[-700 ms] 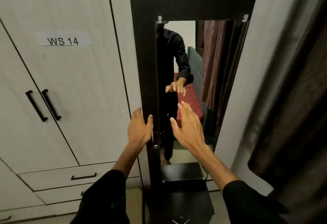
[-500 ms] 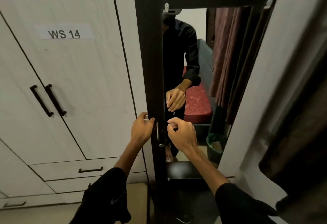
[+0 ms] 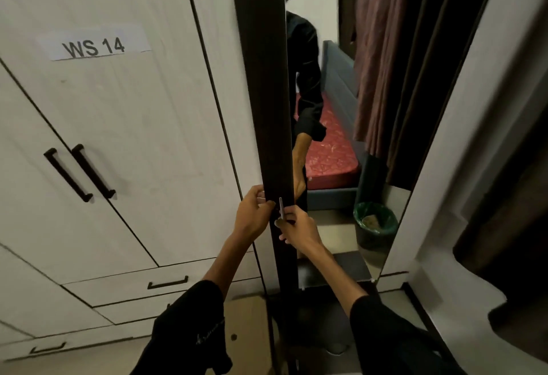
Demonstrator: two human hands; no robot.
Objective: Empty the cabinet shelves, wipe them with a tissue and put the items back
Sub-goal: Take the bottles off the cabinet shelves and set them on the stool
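Observation:
A tall dark cabinet with a mirrored door stands in front of me. A small metal handle sits on the door's left edge at waist height. My right hand curls its fingers round that handle. My left hand grips the cabinet's dark left frame beside it, thumb on the front face. The shelves and whatever they hold are hidden behind the door. No tissue is in sight.
A white wardrobe labelled "WS 14", with black handles and drawers, fills the left. A cardboard box lies on the floor by the cabinet's foot. A white wall and a dark curtain are on the right. The mirror reflects a bed and a bin.
I have come closer to the cabinet. My right hand went from open in front of the mirror to gripping the door handle; the left hand has stayed on the frame.

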